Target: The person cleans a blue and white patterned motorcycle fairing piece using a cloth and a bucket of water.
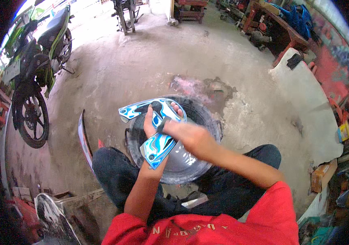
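A curved panel (155,148) with blue, white and silver swirls and dark cut-outs lies across my left hand (149,125). The left fingers wrap around the panel from beneath, with fingertips showing over its far right edge. My right hand (193,138) is smeared by motion but closed. It presses a small dark grey piece (162,125) against the middle of the panel; its material is unclear. Both hands are above a round basin (217,139) of cloudy, shiny liquid, between my bent legs.
A long, thin curved piece (84,141) is left of my knee. A green and black motorcycle (33,81) is at the far left. At right are a pale sheet (309,106), a cardboard box (323,175) and a cluttered red workbench (283,26). The concrete floor has a wet patch (219,92).
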`<control>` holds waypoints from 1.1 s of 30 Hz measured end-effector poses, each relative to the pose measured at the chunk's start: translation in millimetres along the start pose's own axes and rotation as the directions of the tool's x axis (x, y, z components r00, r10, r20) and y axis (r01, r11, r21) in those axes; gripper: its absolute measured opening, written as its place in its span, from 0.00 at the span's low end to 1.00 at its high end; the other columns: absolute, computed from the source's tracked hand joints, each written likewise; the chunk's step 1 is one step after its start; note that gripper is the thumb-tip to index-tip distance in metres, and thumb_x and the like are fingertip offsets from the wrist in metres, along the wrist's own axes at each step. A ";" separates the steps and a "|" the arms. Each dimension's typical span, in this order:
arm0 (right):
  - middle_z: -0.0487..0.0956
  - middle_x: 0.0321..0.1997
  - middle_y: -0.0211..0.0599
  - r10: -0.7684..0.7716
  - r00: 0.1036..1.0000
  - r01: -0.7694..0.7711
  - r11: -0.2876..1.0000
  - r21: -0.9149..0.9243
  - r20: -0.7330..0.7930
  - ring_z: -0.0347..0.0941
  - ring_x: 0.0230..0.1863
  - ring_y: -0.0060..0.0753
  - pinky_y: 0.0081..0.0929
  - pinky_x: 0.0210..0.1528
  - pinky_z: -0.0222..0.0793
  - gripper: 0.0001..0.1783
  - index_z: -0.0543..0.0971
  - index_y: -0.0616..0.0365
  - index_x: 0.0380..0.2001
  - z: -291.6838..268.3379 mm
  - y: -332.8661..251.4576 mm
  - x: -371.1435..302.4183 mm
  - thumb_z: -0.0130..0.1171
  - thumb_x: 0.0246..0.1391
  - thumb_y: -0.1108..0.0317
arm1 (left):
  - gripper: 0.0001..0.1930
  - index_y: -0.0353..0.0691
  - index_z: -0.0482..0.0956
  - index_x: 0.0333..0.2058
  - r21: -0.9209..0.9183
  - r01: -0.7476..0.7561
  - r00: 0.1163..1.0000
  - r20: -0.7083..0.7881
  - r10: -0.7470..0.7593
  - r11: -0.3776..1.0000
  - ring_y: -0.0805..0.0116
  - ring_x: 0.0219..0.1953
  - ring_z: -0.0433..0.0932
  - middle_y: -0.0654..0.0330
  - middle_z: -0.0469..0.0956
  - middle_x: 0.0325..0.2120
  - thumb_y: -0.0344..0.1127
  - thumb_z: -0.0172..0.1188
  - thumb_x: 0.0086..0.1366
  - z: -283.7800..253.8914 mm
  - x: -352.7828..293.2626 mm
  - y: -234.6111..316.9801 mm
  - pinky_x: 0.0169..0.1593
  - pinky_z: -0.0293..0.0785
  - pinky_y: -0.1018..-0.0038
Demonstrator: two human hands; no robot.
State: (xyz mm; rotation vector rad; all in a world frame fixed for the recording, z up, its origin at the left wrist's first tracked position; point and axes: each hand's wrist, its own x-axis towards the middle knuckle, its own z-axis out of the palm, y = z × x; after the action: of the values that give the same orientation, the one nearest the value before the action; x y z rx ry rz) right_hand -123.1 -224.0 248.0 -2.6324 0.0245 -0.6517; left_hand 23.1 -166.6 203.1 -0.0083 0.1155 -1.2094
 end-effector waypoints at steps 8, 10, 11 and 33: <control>0.78 0.60 0.47 0.030 0.999 -0.029 0.999 0.038 -0.013 0.76 0.61 0.46 0.40 0.62 0.73 0.24 0.77 0.59 0.57 9.4 11.4 -1.8 0.53 0.55 0.76 | 0.30 0.26 0.71 0.48 0.073 -0.064 0.994 -0.085 0.070 0.995 0.53 0.43 0.76 0.46 0.77 0.40 0.54 0.55 0.66 -14.7 1.7 0.2 0.51 0.75 0.59; 0.79 0.58 0.47 -0.007 0.998 0.006 1.000 -0.011 -0.067 0.78 0.58 0.46 0.38 0.59 0.75 0.22 0.77 0.59 0.55 12.1 9.0 2.5 0.54 0.56 0.74 | 0.29 0.28 0.71 0.48 0.174 -0.123 0.992 0.006 0.124 0.977 0.54 0.43 0.76 0.46 0.77 0.40 0.54 0.55 0.66 -20.7 4.8 5.2 0.50 0.75 0.59; 0.79 0.59 0.48 -0.013 1.000 0.013 1.000 0.013 0.006 0.77 0.59 0.47 0.40 0.61 0.74 0.24 0.77 0.61 0.56 16.8 -10.7 -5.7 0.53 0.55 0.77 | 0.28 0.27 0.72 0.48 0.082 -0.056 0.998 -0.023 0.058 0.995 0.53 0.43 0.77 0.45 0.77 0.41 0.53 0.56 0.67 -30.5 2.2 10.5 0.51 0.76 0.57; 0.80 0.57 0.47 -0.120 0.989 0.119 0.993 -0.028 -0.083 0.78 0.58 0.46 0.38 0.59 0.75 0.23 0.77 0.62 0.55 30.3 3.3 -12.9 0.57 0.54 0.74 | 0.29 0.28 0.74 0.47 0.090 -0.143 0.986 -0.069 0.149 0.986 0.54 0.44 0.78 0.49 0.79 0.40 0.54 0.55 0.67 -6.4 3.6 -2.4 0.53 0.77 0.58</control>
State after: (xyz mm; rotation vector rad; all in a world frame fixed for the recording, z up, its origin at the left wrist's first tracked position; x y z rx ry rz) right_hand -120.7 -213.3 216.8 -2.6421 -0.1021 -0.8081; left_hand 21.5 -170.5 196.6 0.1185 0.1283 -1.0670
